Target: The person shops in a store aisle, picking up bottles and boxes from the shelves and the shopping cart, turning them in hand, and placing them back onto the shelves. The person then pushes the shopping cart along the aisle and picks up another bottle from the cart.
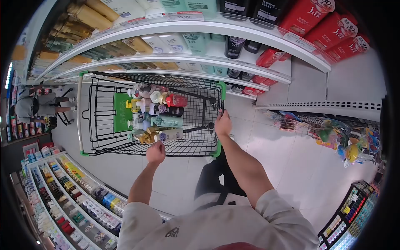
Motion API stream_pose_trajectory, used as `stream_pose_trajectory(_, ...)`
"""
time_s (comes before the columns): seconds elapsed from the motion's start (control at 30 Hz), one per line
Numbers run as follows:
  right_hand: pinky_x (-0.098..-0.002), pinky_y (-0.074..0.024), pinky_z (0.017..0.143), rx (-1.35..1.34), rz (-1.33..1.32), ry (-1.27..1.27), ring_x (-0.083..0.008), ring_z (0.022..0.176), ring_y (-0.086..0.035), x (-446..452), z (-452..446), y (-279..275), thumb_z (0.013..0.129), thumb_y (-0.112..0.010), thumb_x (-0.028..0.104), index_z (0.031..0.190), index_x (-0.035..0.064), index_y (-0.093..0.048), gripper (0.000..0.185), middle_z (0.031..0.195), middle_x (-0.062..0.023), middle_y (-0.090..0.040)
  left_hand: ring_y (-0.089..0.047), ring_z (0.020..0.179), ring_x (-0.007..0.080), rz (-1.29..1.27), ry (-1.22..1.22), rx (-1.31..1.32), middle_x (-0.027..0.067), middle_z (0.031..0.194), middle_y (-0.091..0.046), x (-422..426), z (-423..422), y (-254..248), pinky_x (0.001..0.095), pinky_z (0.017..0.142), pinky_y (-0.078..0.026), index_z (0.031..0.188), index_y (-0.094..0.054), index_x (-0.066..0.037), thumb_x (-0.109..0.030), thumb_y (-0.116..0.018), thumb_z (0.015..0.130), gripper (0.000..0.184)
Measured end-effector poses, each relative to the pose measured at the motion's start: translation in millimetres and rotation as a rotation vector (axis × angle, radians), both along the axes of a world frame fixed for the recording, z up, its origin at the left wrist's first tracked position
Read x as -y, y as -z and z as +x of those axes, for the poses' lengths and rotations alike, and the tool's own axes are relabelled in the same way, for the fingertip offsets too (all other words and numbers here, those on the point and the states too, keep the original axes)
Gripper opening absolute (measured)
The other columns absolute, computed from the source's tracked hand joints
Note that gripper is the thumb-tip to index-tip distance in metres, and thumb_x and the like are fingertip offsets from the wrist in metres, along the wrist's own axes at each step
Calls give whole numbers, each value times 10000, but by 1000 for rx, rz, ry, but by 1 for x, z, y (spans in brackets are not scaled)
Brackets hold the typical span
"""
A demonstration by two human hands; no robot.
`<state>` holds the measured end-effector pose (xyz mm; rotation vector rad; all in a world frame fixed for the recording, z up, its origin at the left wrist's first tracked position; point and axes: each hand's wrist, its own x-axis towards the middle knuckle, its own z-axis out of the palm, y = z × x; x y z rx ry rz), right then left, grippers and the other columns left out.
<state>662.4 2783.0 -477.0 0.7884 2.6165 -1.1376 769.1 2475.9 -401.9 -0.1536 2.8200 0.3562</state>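
Observation:
A wire shopping cart (196, 89) with green corners stands beside the shelf, several bottles lying inside. My right hand (223, 125) is closed around the rim at the cart's right end. My left hand (156, 153) is closed at the near side rim, just below a white bottle (171, 135) with a purple label; whether it grips the rim or something else is hidden. Past that bottle lie a pale green bottle (166, 121), a black bottle (173, 111) and a red bottle (176, 100). Pump tops point left toward a green panel (122, 112).
Shelves (166, 29) of shampoo-like bottles run along the far side, with red bottles (304, 16) at the right. A lower display (71, 187) stands at left. Another person (37, 104) is in the aisle. Packaged goods (350, 150) hang at right.

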Motion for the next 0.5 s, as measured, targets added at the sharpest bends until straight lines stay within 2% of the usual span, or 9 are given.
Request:
stream_pose_trajectory(0.2, -488, -479, 735, 53, -18, 56, -382, 886, -612, 1, -8, -3, 876, -503, 181, 1039, 142, -550, 174, 987, -148, -644, -599, 688, 357, -96, 95, -14, 124, 745, -610, 4, -3, 9, 476, 584, -469, 790, -526, -84, -162, -514, 831, 89)
stream_pose_trajectory(0.5, -488, -483, 747, 29, -39, 40, -390, 882, -614, 0, -9, -5, 857, -520, 167, 1042, 114, -541, 194, 1034, -139, -627, -591, 677, 351, -122, 118, -7, 126, 721, -591, 1, -4, 6, 470, 585, -469, 791, -498, -76, -166, -497, 831, 98)
